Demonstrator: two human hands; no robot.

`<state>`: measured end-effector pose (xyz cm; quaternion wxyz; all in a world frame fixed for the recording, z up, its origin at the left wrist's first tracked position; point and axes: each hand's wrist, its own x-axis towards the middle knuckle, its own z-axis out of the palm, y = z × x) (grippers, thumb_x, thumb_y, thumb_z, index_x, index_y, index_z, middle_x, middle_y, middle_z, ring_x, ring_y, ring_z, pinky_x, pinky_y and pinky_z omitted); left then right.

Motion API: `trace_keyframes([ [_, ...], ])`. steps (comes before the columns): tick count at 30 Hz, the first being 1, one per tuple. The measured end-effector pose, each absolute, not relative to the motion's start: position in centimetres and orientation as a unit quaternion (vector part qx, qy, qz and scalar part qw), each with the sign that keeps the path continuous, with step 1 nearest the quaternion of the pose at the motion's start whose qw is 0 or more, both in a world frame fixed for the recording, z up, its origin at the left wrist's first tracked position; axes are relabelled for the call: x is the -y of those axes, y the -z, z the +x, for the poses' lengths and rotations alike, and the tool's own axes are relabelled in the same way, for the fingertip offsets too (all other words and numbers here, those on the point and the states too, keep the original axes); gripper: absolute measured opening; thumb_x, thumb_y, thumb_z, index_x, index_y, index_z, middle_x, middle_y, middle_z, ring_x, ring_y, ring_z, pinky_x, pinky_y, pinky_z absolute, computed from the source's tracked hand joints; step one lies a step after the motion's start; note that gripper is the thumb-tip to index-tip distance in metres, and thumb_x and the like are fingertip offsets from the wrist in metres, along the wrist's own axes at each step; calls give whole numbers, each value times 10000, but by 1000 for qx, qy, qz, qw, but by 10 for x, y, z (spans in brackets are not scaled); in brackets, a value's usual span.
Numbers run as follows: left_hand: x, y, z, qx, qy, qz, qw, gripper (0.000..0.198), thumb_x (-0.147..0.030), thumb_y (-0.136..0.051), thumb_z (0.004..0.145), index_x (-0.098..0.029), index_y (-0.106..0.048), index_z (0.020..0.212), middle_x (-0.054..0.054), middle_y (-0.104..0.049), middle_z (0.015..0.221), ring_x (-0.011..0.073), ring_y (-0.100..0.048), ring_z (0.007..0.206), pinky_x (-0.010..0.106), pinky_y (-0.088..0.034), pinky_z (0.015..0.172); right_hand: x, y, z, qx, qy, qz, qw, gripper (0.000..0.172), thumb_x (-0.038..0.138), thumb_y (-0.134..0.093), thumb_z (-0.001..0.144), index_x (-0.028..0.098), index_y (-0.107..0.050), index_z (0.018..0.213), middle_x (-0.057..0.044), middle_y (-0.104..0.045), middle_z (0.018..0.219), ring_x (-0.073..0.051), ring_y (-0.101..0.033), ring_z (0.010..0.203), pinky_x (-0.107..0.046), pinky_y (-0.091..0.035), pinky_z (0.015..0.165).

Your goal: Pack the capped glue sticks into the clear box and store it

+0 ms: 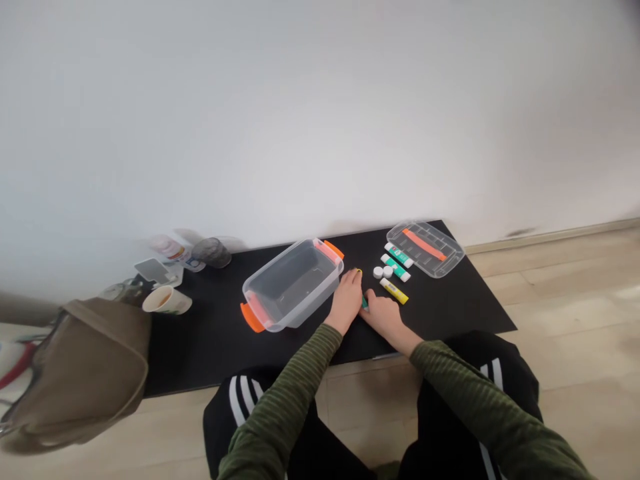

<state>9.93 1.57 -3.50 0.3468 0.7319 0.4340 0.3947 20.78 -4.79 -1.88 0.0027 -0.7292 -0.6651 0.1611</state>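
My left hand [347, 295] is beside the right end of a clear plastic box [315, 293], fingers curled down near the black tabletop. A small yellow piece [359, 271] peeks out at its fingertips; what the hand holds is otherwise hidden. Close against it, my right hand [384, 316] is closed on a green glue stick [365, 303], mostly covered by the fingers. Just beyond lie a yellow glue stick [394, 291], two green-and-white glue sticks, the nearer one [395, 267] and the farther one [399, 255], and two round white caps [383, 272].
A clear lid [435, 250] with an orange handle rests at the table's back right. On the left stand a paper cup [167, 300] of brownish drink, a dark grey object [212, 253] and a spray-type bottle [175, 251]. A brown bag [95, 360] adjoins the table's left end.
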Motion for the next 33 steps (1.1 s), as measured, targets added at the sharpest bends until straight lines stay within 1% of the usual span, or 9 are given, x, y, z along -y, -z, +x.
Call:
trace_keyframes([
  [4, -32, 39, 113, -463, -359, 740, 331, 365, -9, -481, 751, -131, -649, 1052, 204, -600, 1295, 297, -473, 1308, 473, -268, 1145, 48, 21, 208, 656, -192, -729, 28, 325, 446, -446, 963, 190, -493, 1159, -130, -727, 979, -294, -709, 915, -325, -470, 720],
  [8, -38, 35, 119, -497, -246, 796, 242, 348, 19, -423, 793, -91, -631, 1049, 255, -586, 1244, 332, -521, 1217, 476, -347, 1056, 49, 20, 208, 658, -208, -722, 51, 349, 453, -503, 933, 189, -482, 1160, -134, -722, 1018, -289, -702, 928, -316, -459, 726],
  [11, -42, 30, 120, -504, -181, 825, 183, 343, 13, -385, 833, -109, -635, 1033, 216, -612, 1154, 309, -565, 1116, 433, -410, 976, 49, 20, 208, 661, -221, -715, 56, 348, 467, -511, 929, 188, -494, 1137, -127, -718, 1019, -277, -695, 935, -304, -448, 733],
  [14, -45, 26, 119, -497, -157, 837, 165, 318, 10, -387, 850, -129, -638, 987, 164, -621, 1044, 273, -585, 1035, 388, -435, 930, 49, 19, 210, 669, -230, -704, 58, 356, 479, -520, 923, 187, -518, 1126, -116, -705, 1043, -263, -684, 944, -294, -443, 734],
  [16, -45, 24, 117, -491, -158, 841, 162, 321, 8, -386, 858, -139, -634, 998, 144, -617, 1031, 256, -583, 1017, 375, -436, 927, 49, 17, 214, 684, -228, -690, 64, 343, 462, -551, 909, 189, -544, 1116, -102, -690, 1061, -244, -670, 955, -286, -443, 740],
  [19, -40, 21, 109, -467, -183, 853, 145, 354, -12, -386, 875, -153, -620, 1100, 137, -608, 1096, 250, -570, 1034, 384, -432, 944, 48, 12, 224, 724, -204, -652, 92, 286, 419, -588, 895, 196, -594, 1075, -81, -672, 1057, -219, -633, 1006, -272, -446, 765],
  [23, -18, 13, 90, -435, -263, 845, 166, 369, -91, -432, 899, -187, -602, 1212, 133, -600, 1134, 259, -562, 1079, 396, -429, 984, 47, 8, 244, 742, -168, -635, 135, 211, 367, -575, 912, 201, -633, 1029, -66, -664, 1019, -196, -606, 1009, -268, -449, 794],
  [27, 12, 3, 67, -431, -335, 803, 240, 351, -141, -505, 883, -236, -632, 1197, 111, -613, 1124, 256, -571, 1099, 395, -426, 1029, 46, 7, 264, 715, -130, -670, 149, 182, 311, -544, 923, 206, -636, 1041, -73, -658, 1028, -199, -590, 1017, -273, -459, 765],
  [33, 32, -7, 45, -446, -334, 779, 286, 309, -156, -543, 859, -233, -665, 1132, 100, -638, 1106, 251, -603, 1047, 398, -460, 988, 46, 9, 277, 688, -78, -709, 134, 197, 255, -502, 917, 210, -645, 1046, -103, -644, 1097, -241, -537, 1089, -308, -457, 832],
])
